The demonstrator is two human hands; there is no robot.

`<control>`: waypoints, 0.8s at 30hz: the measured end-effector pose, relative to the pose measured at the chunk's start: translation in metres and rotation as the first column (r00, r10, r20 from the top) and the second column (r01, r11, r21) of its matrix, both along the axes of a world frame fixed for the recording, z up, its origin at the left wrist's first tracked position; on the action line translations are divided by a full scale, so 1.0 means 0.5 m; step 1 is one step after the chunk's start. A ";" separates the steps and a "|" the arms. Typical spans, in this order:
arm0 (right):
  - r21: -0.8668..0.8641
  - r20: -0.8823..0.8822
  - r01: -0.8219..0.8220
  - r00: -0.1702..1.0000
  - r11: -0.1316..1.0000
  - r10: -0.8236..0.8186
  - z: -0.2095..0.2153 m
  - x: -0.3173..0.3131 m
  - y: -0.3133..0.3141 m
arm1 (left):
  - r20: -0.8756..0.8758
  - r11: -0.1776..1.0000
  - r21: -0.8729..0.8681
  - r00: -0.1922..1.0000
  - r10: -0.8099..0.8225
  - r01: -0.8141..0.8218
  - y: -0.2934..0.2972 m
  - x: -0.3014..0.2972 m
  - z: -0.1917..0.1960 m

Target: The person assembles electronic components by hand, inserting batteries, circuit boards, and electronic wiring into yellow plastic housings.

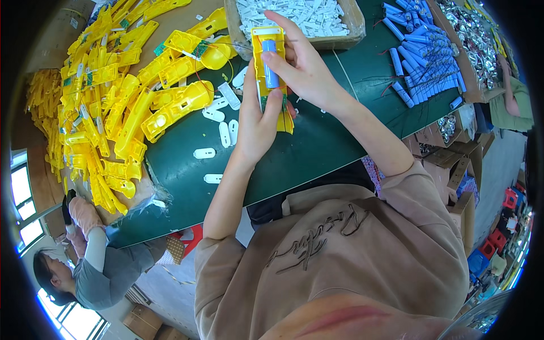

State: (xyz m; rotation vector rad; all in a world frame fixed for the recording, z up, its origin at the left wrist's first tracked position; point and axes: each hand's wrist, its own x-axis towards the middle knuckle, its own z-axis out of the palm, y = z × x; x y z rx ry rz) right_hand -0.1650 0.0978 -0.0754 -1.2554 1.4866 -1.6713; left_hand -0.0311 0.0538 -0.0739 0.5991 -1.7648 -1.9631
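Beige sweatshirt folds fill the near edge, and from them both bare forearms reach out over the green tabletop point(317, 147). Left hand point(256, 122) is wrapped around the lower part of a yellow plastic housing point(266, 45), holding it upright off the surface; right hand point(300, 68) is closed on the same piece from the right side, its fingers pressing a blue cylindrical battery point(270, 63) that sits in the housing's open channel. Red wire runs from the battery area, though where it ends I cannot tell. Judging by that, the cell looks seated or nearly so, with the open housing not yet covered. Small white oblong parts point(218, 115) lie scattered just left of the hands. Farther left, a big heap of yellow housings point(113, 96) spreads over the tabletop, seemingly waiting their turn. At the far side a cardboard box of white parts point(300, 17) stands just behind the held piece, and to the right a pile of blue batteries point(425, 56) lies well apart. Another person point(96, 266) sits at the near left corner.
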 end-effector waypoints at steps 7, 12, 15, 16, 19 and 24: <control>0.128 -0.027 0.049 0.999 0.990 -0.046 0.154 -0.182 -0.038 | -0.042 0.994 -0.104 0.999 0.028 -0.032 -0.046 0.036 0.007; 0.317 -0.267 0.280 0.943 0.906 -0.198 0.066 -0.696 -0.142 | 0.265 0.845 -0.535 0.944 0.199 -0.028 -0.173 0.043 0.089; 0.285 -0.431 0.351 0.878 0.892 -0.208 0.018 -0.795 -0.215 | 0.394 0.666 -0.740 0.863 0.317 0.094 -0.315 0.046 0.102; 0.386 -0.415 0.403 0.879 0.830 -0.234 -0.001 -0.829 -0.226 | 0.462 0.424 -0.848 0.837 0.294 0.319 -0.359 0.024 0.098; 0.407 -0.680 0.405 0.733 0.819 -0.025 0.006 -0.796 -0.260 | 0.624 0.140 -0.779 0.734 0.269 0.611 -0.440 0.007 0.092; 0.148 -0.970 0.622 0.245 0.769 -0.011 0.069 -0.746 -0.231 | 0.625 -0.058 -0.734 0.706 0.333 0.677 -0.468 -0.005 0.144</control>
